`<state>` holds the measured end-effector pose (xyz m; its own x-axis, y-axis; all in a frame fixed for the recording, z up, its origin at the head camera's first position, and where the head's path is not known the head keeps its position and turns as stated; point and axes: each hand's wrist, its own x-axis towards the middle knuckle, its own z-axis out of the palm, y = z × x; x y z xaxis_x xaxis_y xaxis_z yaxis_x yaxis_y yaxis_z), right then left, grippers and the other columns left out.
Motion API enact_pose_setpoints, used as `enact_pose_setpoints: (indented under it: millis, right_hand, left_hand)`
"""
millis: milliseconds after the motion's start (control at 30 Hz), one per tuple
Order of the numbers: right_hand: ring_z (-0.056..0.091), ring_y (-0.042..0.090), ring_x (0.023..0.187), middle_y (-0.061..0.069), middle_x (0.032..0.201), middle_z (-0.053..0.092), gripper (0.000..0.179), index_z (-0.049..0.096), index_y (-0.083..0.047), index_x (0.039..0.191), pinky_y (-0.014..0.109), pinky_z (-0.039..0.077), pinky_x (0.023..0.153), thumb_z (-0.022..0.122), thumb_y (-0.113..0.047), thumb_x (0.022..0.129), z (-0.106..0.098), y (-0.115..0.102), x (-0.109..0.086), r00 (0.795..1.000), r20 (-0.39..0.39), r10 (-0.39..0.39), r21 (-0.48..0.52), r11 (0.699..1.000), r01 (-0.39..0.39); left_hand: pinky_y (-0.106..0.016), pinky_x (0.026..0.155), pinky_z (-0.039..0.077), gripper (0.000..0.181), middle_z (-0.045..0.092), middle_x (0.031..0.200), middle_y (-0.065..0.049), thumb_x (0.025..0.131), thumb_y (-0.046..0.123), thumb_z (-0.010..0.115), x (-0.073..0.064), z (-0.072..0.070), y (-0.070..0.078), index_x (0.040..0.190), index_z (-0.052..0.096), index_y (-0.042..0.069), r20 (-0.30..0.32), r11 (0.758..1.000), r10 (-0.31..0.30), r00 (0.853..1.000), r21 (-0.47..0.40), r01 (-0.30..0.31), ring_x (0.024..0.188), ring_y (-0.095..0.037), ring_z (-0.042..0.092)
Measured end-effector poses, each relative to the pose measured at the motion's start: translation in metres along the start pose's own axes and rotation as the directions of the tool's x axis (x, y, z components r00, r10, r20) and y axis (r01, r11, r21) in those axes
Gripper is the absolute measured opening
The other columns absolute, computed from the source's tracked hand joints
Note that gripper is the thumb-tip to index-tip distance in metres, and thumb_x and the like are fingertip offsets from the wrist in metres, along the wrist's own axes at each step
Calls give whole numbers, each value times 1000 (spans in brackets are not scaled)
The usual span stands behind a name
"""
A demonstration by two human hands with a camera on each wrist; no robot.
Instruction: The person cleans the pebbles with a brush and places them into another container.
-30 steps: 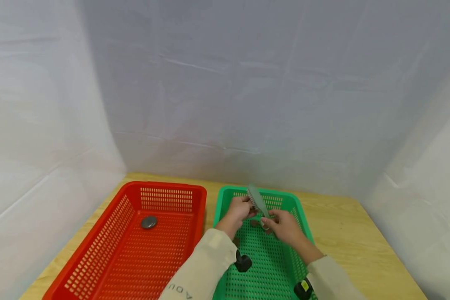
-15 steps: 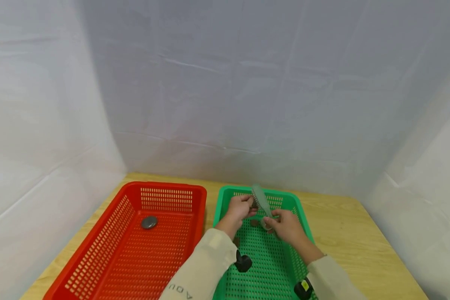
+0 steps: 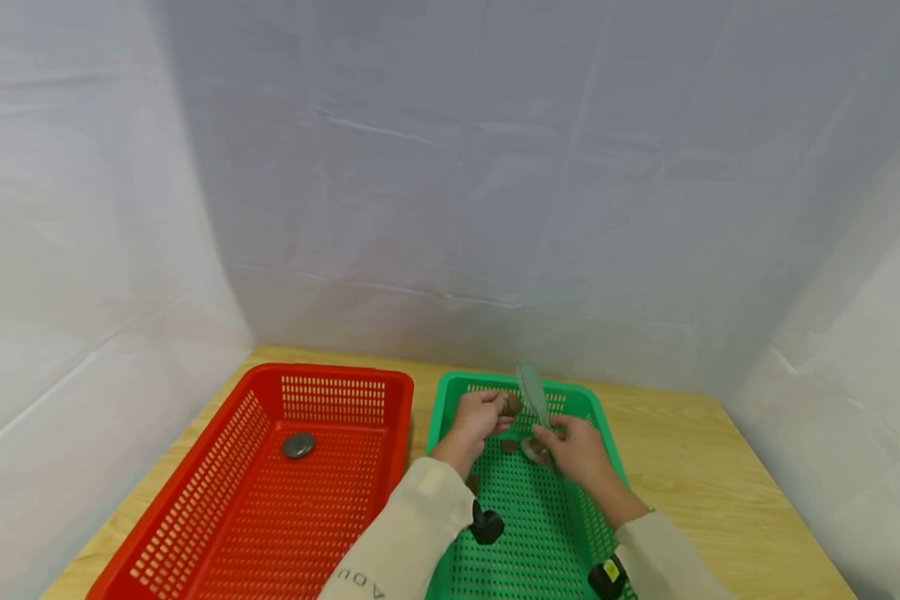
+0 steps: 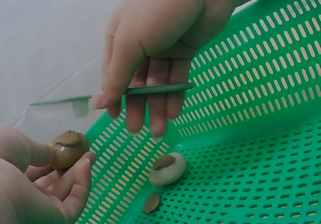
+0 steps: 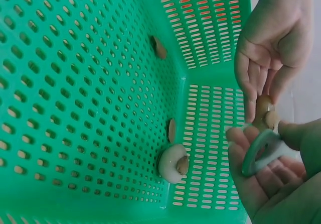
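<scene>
Over the far end of the green basket (image 3: 510, 542), my left hand (image 3: 480, 417) pinches a rounded brown stone (image 4: 70, 151) with a darker brown lump on its surface. Just to the right, my right hand (image 3: 576, 454) grips a pale green hairbrush (image 3: 534, 392) by its handle, bristle head up. A small gap separates the brush head from the stone in the head view. Below, on the basket floor, sits a whitish stone (image 4: 170, 173) with a brown piece on it. Near it lies a flat brown piece (image 4: 152, 202), and another brown piece (image 5: 159, 47) is farther along.
A red basket (image 3: 397, 417) stands to the left, holding a dark grey, smooth, stone-like object (image 3: 297, 445). Both baskets rest on a wooden table (image 3: 697, 475). White sheeting (image 3: 450, 208) surrounds the table at the back and sides.
The hairbrush has shifted right and swung more upright in my right hand, away from the brown stone, which now shows more plainly. My left hand has barely moved.
</scene>
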<state>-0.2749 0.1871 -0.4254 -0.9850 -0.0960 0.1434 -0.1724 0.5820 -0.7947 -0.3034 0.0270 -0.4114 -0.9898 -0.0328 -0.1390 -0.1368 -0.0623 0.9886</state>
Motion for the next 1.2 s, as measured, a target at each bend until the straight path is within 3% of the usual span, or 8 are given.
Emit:
enact_pose_setpoints:
  millis: [133,267,433,700,1000,1200]
  right_hand:
    - [65,18,58,11,79,73,20,67,0,102,27,43,45,65,-19,95,1,-2,-1,997,48,-53,23,998,52]
    - [70,26,68,13,81,73,21,66,1,104,29,49,48,65,-18,94,1,-6,-4,994,103,-43,59,998,37]
    - [70,28,68,15,82,72,22,64,3,106,32,52,50,65,-17,94,1,-7,-6,993,120,-8,72,997,-1]
    - [71,27,66,15,82,72,21,64,5,104,38,56,55,65,-14,94,1,-10,-6,994,105,43,98,994,-53]
    - [70,31,67,16,79,72,24,63,7,106,34,56,53,64,-14,95,2,-7,-6,994,90,57,100,993,-66]
    - [69,25,61,17,79,71,25,63,7,104,32,55,52,62,-17,96,1,-3,-4,994,65,86,77,993,-91]
  left_hand:
    - [-24,67,57,32,67,113,-20,101,7,50,1,1,-1,129,59,-5,-5,1000,-17,1000,-1,17,86,-24,70]
    - [-23,66,56,31,70,101,-16,101,8,51,4,1,-2,128,60,-4,-10,1000,-23,1000,1,23,72,-11,65]
    - [-23,65,56,31,70,102,-17,101,8,52,3,1,-1,129,60,-3,-14,1000,-21,1000,7,21,68,-8,62]
    - [-20,60,52,30,70,103,-17,101,9,52,4,2,-1,127,62,-3,-18,1000,0,1000,11,0,69,-10,64]
    - [-18,59,50,34,57,131,-22,103,11,49,1,0,0,133,55,-4,-12,1000,-4,1000,15,5,97,-26,69]
    - [-18,59,51,32,62,124,-19,102,11,51,5,0,-2,130,59,-2,-29,1000,-7,1000,4,8,92,-23,70]
